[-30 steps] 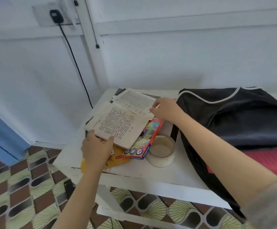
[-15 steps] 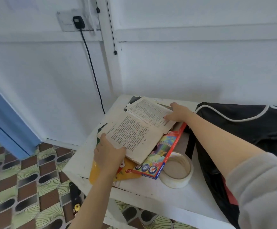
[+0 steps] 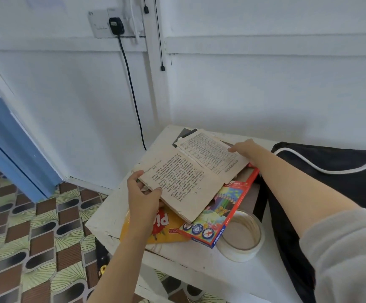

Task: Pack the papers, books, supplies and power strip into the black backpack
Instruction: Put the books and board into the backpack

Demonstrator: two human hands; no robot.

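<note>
Within left hand [image 3: 143,200] now, book [image 3: 184,178] corner.

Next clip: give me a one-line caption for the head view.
Left hand grips the worn printed pages and right hand rests on them, beside the black backpack on a white table.

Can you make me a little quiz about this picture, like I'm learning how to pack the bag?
1. True or false: the tape roll stands on the white table, beside the black backpack.
2. What does the left hand grip? A the open book; B the tape roll; C a cup.
3. Fill in: the coloured pencil box lies partly under the ____.
Key: 1 true; 2 A; 3 open book.
</note>
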